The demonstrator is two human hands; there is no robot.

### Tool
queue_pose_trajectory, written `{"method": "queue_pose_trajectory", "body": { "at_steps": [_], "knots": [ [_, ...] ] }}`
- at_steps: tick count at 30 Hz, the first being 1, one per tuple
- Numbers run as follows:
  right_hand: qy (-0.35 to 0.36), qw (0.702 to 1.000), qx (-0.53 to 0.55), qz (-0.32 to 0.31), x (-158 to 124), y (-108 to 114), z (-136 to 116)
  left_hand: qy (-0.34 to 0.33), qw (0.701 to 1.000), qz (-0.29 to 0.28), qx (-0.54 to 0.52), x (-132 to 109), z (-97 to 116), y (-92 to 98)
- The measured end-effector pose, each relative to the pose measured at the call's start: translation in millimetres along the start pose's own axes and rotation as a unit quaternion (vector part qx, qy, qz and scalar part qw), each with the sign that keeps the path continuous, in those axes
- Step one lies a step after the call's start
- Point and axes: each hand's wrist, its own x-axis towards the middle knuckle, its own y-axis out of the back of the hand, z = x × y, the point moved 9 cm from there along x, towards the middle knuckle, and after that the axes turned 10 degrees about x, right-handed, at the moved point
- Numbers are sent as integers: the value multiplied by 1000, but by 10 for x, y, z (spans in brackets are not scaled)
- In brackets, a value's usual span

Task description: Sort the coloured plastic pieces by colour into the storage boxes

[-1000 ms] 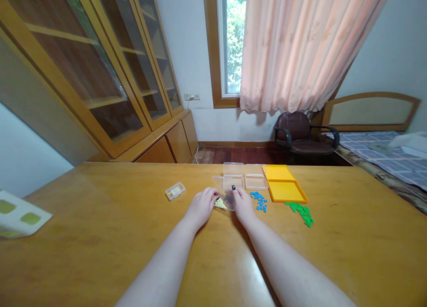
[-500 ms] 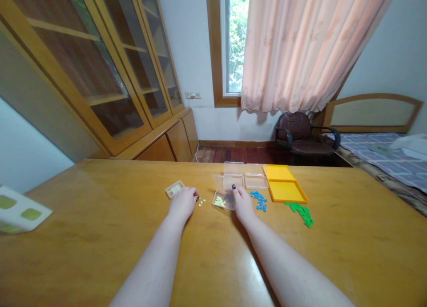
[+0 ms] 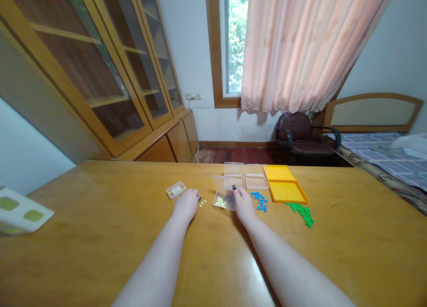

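While the right hand (image 3: 244, 205) grips a clear box (image 3: 229, 205) of pale pieces (image 3: 220, 202) just below frame centre, the left hand (image 3: 187, 205) curls beside loose bits (image 3: 203, 203), left of centre, holding what I cannot tell. Risk: a right-hand jerk could tip the box, scattering its contents toward the blue pieces (image 3: 260, 201).

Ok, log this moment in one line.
left hand: near loose pale pieces | right hand: at clear box | box contents: pale pile
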Motion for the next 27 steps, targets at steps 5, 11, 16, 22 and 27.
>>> {"method": "queue_pose_trajectory", "body": {
  "at_steps": [5, 11, 16, 22, 27],
  "knots": [
    [2, 1000, -11, -2, 3, 0, 2, 8, 999, 21, -26, -8, 0, 62],
    [2, 1000, -1, 0, 8, -2, 12, 21, 996, 49, -68, -16, -87, 159],
    [9, 1000, -1, 1, 5, -6, -2, 12, 985, 76, -157, 7, -78, 194],
    [7, 1000, 10, -7, -6, -39, -1, -59, 947, 92, -303, -84, 235, 221],
    [3, 1000, 15, -5, -3, -32, 7, -161, 936, 75, -305, -228, 569, 236]
  ]
}}
